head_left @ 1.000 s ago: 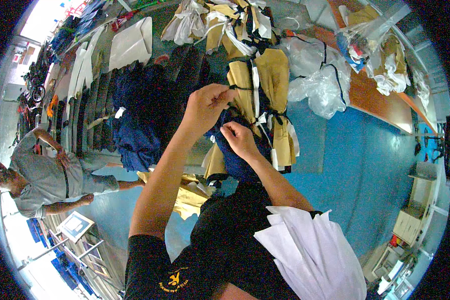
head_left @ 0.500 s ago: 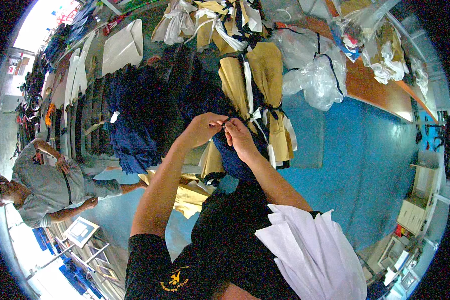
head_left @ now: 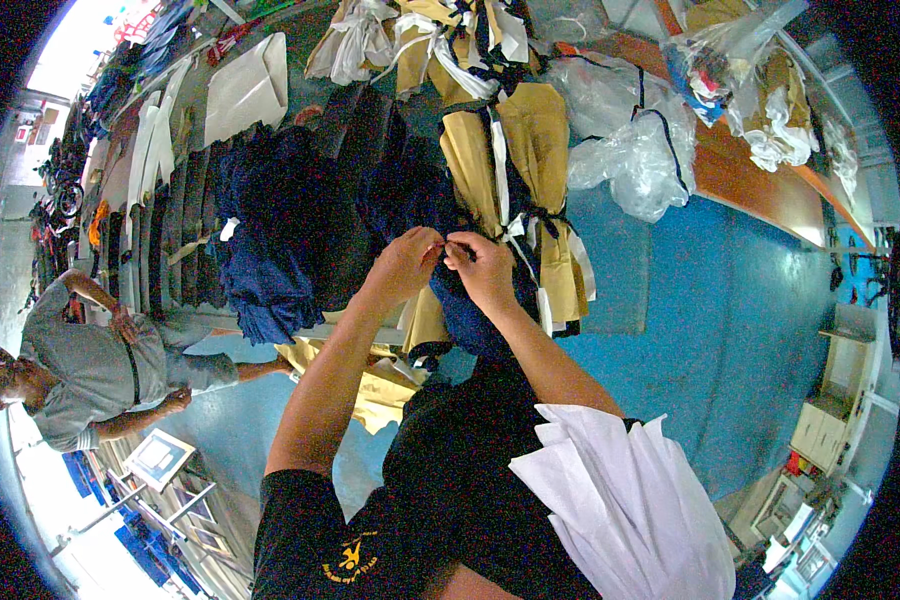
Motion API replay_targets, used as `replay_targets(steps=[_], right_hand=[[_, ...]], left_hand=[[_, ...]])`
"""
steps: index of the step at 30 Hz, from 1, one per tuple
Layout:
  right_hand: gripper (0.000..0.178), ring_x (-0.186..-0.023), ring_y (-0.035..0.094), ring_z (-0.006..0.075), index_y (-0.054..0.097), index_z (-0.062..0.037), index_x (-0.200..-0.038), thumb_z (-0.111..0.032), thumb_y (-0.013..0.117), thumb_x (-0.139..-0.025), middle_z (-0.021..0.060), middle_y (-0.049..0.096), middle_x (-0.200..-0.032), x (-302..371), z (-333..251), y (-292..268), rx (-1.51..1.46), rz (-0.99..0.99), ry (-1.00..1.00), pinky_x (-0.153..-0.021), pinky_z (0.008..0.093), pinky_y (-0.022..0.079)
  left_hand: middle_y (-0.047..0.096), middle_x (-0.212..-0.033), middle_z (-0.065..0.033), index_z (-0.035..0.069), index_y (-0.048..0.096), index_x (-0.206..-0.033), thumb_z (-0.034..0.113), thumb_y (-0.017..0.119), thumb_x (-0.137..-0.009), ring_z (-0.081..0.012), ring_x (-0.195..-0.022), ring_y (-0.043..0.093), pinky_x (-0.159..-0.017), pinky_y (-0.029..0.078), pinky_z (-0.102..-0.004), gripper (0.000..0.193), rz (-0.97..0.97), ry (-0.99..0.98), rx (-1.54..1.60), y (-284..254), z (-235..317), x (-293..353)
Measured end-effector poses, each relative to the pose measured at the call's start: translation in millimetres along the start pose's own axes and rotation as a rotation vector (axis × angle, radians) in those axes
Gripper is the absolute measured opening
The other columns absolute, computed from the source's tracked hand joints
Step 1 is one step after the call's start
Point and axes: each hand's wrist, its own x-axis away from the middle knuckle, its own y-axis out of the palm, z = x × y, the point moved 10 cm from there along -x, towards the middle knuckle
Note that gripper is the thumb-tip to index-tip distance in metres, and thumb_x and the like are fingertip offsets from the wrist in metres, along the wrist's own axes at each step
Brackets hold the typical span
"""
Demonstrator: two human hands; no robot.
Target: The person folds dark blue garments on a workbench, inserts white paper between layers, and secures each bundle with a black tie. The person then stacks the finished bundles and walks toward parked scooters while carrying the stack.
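My left hand (head_left: 405, 264) and my right hand (head_left: 482, 272) are close together over a navy cloth bundle (head_left: 475, 322), fingertips pinched. Between them is a thin dark strip, mostly hidden by the fingers; its ends do not show. Just beyond my right hand are brown paper-like bundles (head_left: 537, 140), bound with dark and white strips. A large pile of navy cloth (head_left: 270, 230) lies to the left of my left hand. Folded white cloth (head_left: 620, 500) hangs over my right shoulder and upper arm.
A person in grey (head_left: 100, 360) stands at the left, one hand at the waist. Clear plastic bags (head_left: 630, 150) lie on the far right of the work surface. Yellowish-brown pieces (head_left: 380, 395) are low by my left forearm. Blue floor (head_left: 730, 330) spreads on the right.
My fingertips have moved slightly apart, and my right hand has turned a little, its fingers curling in. The person at the left has barely shifted.
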Motion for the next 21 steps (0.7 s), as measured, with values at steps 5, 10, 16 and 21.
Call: replay_targets(steps=[5,10,16,21], right_hand=[[0.014,-0.067,0.061,0.0355,0.059,0.0014,-0.094,-0.011,0.058,-0.088,0.0171,0.063,-0.075,8,-23,12,0.335,0.037,-0.353,-0.065,0.0429,0.049],[0.020,-0.057,0.048,0.0067,0.058,-0.0020,-0.096,-0.021,0.053,-0.096,-0.0018,0.053,-0.067,3,41,29,-0.257,-0.179,0.340,-0.050,0.0226,0.038],[0.025,-0.059,0.058,0.0176,0.062,-0.0019,-0.088,-0.027,0.062,-0.089,0.0052,0.060,-0.063,0,23,9,0.081,-0.138,0.164,-0.053,0.0318,0.044],[0.022,-0.076,0.060,0.0371,0.061,-0.0040,-0.082,-0.026,0.067,-0.083,0.0148,0.061,-0.078,17,33,-9,0.560,-0.207,-0.040,-0.067,0.0439,0.048]], left_hand=[[0.063,-0.095,-0.0164,0.006,0.060,-0.097,0.005,0.055,-0.083,-0.0375,-0.088,0.061,-0.074,0.051,-0.0435,0.015,0.031,0.033,-0.169,-6,8,0],[0.064,-0.093,-0.0156,0.006,0.061,-0.097,0.007,0.058,-0.081,-0.0366,-0.084,0.062,-0.072,0.052,-0.0427,0.016,0.138,-0.010,0.077,-1,-9,10],[0.065,-0.084,-0.0162,0.005,0.064,-0.087,0.013,0.060,-0.080,-0.0364,-0.080,0.064,-0.070,0.052,-0.0434,0.011,0.089,-0.120,-0.218,-4,-26,7],[0.067,-0.082,-0.0155,0.006,0.065,-0.081,0.025,0.063,-0.081,-0.0371,-0.078,0.065,-0.070,0.052,-0.0435,0.019,0.278,-0.348,-0.029,-18,-102,35]])
